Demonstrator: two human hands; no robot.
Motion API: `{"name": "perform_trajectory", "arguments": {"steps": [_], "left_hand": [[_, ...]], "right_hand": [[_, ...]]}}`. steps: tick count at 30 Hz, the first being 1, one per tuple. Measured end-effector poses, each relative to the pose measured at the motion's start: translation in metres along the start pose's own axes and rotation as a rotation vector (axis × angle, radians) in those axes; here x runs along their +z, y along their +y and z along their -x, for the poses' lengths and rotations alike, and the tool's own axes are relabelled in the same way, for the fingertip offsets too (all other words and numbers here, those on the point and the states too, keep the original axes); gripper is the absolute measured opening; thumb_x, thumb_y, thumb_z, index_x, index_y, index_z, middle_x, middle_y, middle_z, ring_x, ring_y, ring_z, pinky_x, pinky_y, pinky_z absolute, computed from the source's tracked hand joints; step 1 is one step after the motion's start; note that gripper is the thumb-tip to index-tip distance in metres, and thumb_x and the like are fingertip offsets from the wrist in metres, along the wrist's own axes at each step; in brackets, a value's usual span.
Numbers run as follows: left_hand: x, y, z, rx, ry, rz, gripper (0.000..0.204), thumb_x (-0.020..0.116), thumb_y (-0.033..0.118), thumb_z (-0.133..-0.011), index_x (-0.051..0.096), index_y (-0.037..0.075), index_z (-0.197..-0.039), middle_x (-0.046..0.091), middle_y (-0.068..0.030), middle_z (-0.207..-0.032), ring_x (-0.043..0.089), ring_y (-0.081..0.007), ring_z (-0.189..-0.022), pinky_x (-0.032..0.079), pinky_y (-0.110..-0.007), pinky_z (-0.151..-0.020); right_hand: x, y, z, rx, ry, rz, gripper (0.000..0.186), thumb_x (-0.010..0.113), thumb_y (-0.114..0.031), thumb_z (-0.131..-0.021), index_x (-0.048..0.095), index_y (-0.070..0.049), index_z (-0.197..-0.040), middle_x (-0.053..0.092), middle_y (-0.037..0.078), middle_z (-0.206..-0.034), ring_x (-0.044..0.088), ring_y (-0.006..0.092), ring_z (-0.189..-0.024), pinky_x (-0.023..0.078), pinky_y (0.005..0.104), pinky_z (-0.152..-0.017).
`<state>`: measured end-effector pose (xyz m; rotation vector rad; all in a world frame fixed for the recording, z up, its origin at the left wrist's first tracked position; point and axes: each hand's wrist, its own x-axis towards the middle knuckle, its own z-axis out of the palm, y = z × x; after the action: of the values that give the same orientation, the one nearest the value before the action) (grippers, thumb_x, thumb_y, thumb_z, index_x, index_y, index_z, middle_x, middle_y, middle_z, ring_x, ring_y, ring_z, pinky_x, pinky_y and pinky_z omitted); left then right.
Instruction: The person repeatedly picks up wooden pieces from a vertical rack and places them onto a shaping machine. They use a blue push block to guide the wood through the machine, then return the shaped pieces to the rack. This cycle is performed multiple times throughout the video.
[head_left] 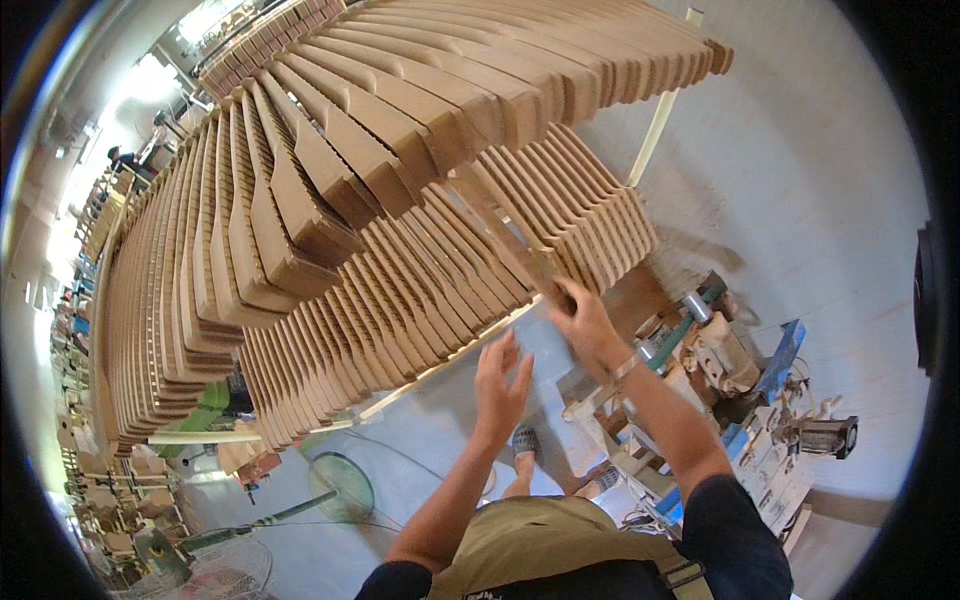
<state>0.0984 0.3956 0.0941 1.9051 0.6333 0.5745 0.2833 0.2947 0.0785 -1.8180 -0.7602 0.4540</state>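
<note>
In the head view, my right hand [588,328] grips the near end of a long, shaped wooden slat [500,235], which is blurred by motion. The slat points away from me into a gap in the lower row of similar slats [390,285]. My left hand [500,385] is held just below that row's front edge, fingers apart and nothing in them. Above, a second row of thicker curved wooden pieces [400,115] overhangs the lower one. Where the held slat's far end meets the stack cannot be made out.
A pale rail [435,375] runs under the lower slats. To my right stands a bench with machine parts [725,360] and a blue bracket [783,355]. A green pedestal fan [340,487] and a wire-guarded fan [225,572] stand at left. Another person [125,160] is far off.
</note>
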Motion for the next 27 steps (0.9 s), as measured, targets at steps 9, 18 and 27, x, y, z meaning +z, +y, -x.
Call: {"name": "perform_trajectory", "arguments": {"steps": [9, 18, 27], "left_hand": [[-0.083, -0.149, 0.164, -0.346, -0.15, -0.214, 0.026, 0.077, 0.008, -0.09, 0.072, 0.001, -0.115, 0.068, -0.0159, -0.106, 0.072, -0.0286, -0.096, 0.06, -0.037, -0.086], [-0.111, -0.192, 0.208, -0.514, -0.075, -0.241, 0.023, 0.078, 0.008, -0.089, 0.075, 0.003, -0.111, 0.07, -0.0158, -0.1, 0.072, -0.0278, -0.088, 0.061, -0.037, -0.079], [-0.097, -0.185, 0.184, -0.481, -0.171, -0.249, 0.023, 0.077, 0.009, -0.091, 0.074, 0.001, -0.111, 0.069, -0.0165, -0.1, 0.075, -0.028, -0.09, 0.062, -0.036, -0.08]], "right_hand": [[0.059, 0.096, -0.213, 0.093, -0.253, 0.218, 0.05, 0.061, -0.033, -0.104, 0.062, 0.004, -0.137, 0.075, 0.023, -0.109, 0.07, 0.0294, -0.1, 0.052, 0.0431, -0.093], [0.088, 0.151, -0.229, -0.095, -0.253, 0.127, 0.052, 0.054, -0.032, -0.108, 0.053, -0.003, -0.151, 0.065, 0.027, -0.14, 0.061, 0.0394, -0.131, 0.047, 0.0431, -0.111], [0.087, 0.102, -0.231, -0.327, 0.276, 0.679, 0.016, 0.051, -0.008, -0.1, 0.063, 0.0, -0.106, 0.069, 0.029, -0.108, 0.066, 0.0453, -0.107, 0.054, 0.0521, -0.089]]}}
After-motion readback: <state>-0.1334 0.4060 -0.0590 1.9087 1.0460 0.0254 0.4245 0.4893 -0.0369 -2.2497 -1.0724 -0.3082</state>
